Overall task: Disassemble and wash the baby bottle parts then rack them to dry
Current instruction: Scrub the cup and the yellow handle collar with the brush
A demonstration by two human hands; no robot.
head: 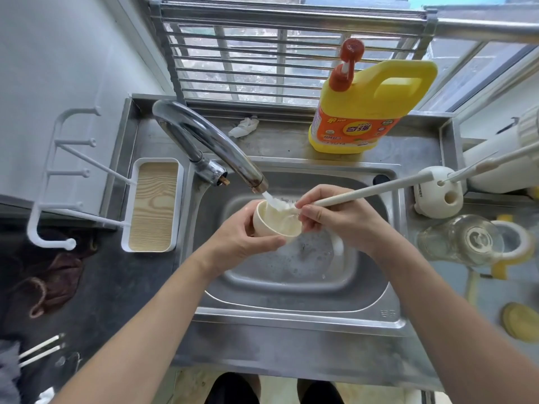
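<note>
Over the steel sink [291, 312] we hold a cream cup-shaped bottle part [264, 221] under the tap [210, 135], whose stream of water [271, 199] runs into its open mouth. Our left hand [242, 231] is curled round the part's outer wall, with the thumb along the near rim. Our right hand [335, 217] pinches the long cream handle of a brush [364, 191] close to its head, which sits in the part's mouth, blurred by the water; the handle slants up to the right. Foamy water [306, 258] lies in the basin below. On the worktop [277, 141] behind the basin stands a yellow detergent jug [358, 112] with a red pump. To the left sits a white drying rack [154, 205] with pegs and a wood-grain tray. To the right a clear glass bottle [460, 240] lies on its side, near a white holder [437, 191]
</note>
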